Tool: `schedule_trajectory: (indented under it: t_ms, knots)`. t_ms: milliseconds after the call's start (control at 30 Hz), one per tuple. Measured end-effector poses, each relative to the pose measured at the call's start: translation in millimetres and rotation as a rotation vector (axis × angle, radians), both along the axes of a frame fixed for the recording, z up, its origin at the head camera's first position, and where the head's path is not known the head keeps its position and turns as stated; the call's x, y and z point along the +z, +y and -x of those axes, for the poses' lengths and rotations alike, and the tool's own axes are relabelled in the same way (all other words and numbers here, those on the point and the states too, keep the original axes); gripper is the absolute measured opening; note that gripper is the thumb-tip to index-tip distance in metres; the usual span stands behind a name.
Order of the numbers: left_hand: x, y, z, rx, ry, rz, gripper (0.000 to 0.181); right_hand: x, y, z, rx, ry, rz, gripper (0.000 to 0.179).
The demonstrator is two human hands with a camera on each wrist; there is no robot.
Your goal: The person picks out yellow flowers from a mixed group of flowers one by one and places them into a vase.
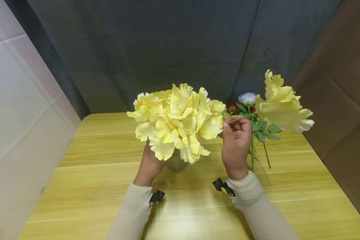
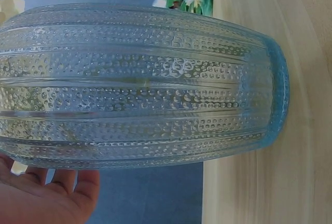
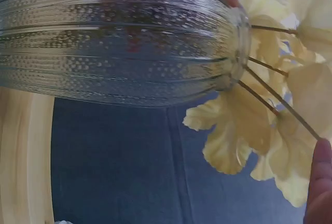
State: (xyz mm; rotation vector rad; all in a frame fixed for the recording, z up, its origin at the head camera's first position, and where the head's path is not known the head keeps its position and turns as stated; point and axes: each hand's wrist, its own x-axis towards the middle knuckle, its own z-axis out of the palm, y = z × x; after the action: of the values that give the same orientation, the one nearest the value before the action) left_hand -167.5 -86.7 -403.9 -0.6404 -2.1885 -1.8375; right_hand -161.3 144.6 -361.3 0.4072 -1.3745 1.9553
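A ribbed, dimpled clear glass vase stands on the table with a bunch of yellow artificial flowers spreading from its mouth. My left hand holds the vase near its neck; in the left wrist view its fingers lie against the glass. My right hand pinches the stem of another yellow flower, whose bloom leans out to the right. In the right wrist view that stem runs from the thumb down to the vase's rim, among other thin stems. The blooms hide most of the vase from above.
Behind my right hand lie more artificial flowers: a pale bluish-white rose, red blooms, and green leaves with long stems toward the front. Dark grey cloth hangs behind the wooden table, with white and brown cloths at the sides.
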Motion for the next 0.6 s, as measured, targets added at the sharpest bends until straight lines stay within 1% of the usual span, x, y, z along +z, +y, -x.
schedule_trajectory:
  t_ms: [67,133,200,233,267,333,433,467,533,600]
  knots:
    - [8.0,1.1,-4.6,-0.006,0.003,-0.006,0.062,-1.3,-2,1.0,-0.004,-0.021,-0.064,0.019]
    - [14.2,2.2,-8.4,-0.004,0.009,-0.003,0.059,-1.5,-5,2.0,-0.004,-0.036,-0.107,0.028]
    - [14.8,2.2,-9.0,0.005,0.013,0.005,0.059,-1.4,-8,2.8,-0.024,-0.05,-0.155,0.042]
    - [15.6,2.3,-9.3,0.005,0.015,0.006,0.058,-1.1,-10,3.3,-0.026,-0.052,-0.168,0.046]
    - [15.8,2.2,-9.5,0.012,0.019,0.013,0.058,-1.1,-12,3.9,-0.018,-0.052,-0.174,0.048]
    - [16.1,1.9,-9.4,0.018,0.024,0.025,0.057,-1.5,-17,5.0,0.015,-0.052,-0.176,0.046]
    - [16.8,2.3,-9.2,0.033,0.03,0.048,0.056,-3.5,-23,7.4,0.119,-0.043,-0.14,0.039]
    - [16.8,2.5,-9.4,0.043,0.032,0.057,0.056,-4.6,-24,8.2,0.167,-0.039,-0.12,0.04]
    - [10.2,1.9,-5.1,0.063,0.023,0.067,0.055,-6.7,-28,9.5,0.279,-0.029,-0.082,0.045]
    - [1.6,0.8,0.4,0.078,0.014,0.074,0.055,-8.6,-32,11.5,0.368,-0.019,-0.048,0.045]
